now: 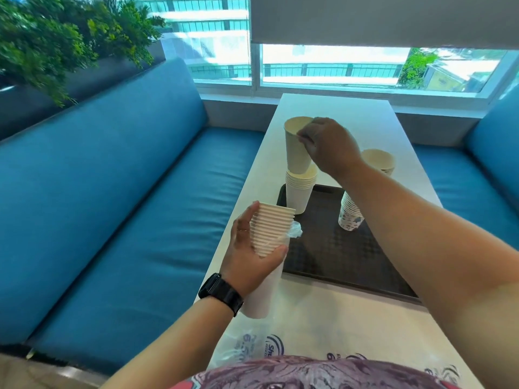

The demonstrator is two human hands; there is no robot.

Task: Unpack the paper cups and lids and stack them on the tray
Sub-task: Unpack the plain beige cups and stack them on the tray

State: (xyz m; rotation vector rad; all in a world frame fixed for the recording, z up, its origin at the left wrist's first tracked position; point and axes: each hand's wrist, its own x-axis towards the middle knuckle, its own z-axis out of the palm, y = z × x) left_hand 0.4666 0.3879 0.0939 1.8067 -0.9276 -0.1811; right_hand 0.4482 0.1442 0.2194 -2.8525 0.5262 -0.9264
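My right hand (pixel 328 146) pinches the rim of a single white paper cup (pixel 297 148), whose base sits tilted in the top of a short stack of white cups (pixel 299 192) at the far left corner of the dark tray (pixel 337 256). My left hand (pixel 250 248) grips a tall stack of white cups (pixel 271 231), still partly in its clear plastic sleeve, at the table's left edge. A stack of patterned cups (pixel 349 214) stands on the tray's right part, half hidden by my right forearm.
Another cup stack (pixel 379 161) stands beyond the tray on the long white table (pixel 365 113). Printed plastic wrapping (pixel 252 346) lies at the near edge. Blue benches (pixel 126 192) flank the table; a window is behind.
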